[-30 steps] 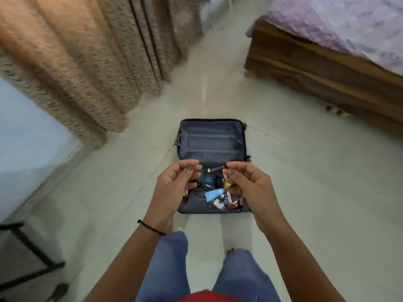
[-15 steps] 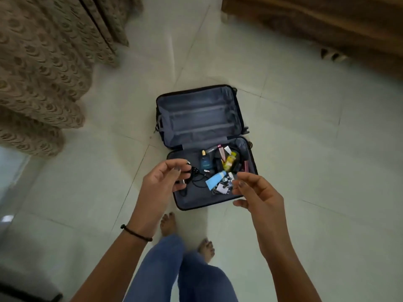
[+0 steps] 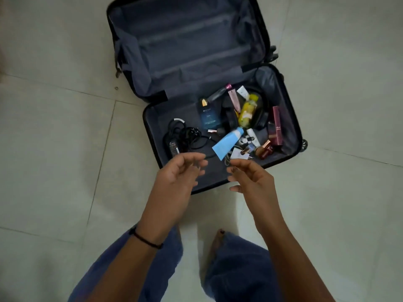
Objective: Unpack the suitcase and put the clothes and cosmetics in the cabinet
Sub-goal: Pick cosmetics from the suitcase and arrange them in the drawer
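A dark suitcase (image 3: 152,118) lies open on the floor, its far half bare grey lining. The near half holds several cosmetics: a light blue tube (image 3: 226,142), a dark blue perfume box (image 3: 207,116), a yellow bottle (image 3: 247,110), a maroon box (image 3: 277,125), a pink tube (image 3: 234,100), plus a black charger with tangled cable (image 3: 181,136). My left hand (image 3: 176,177) and my right hand (image 3: 250,175) hover over the near edge of the case, fingers loosely curled, holding nothing. No clothes are visible.
Pale floor tiles (image 3: 54,149) surround the suitcase on all sides. My legs in blue jeans (image 3: 235,269) and a bare foot (image 3: 218,236) stand just in front of the case. The cabinet is out of view.
The view has tilted down and come closer to the suitcase; curtain and bed have left the frame. Both hands have lowered toward the near half of the case.
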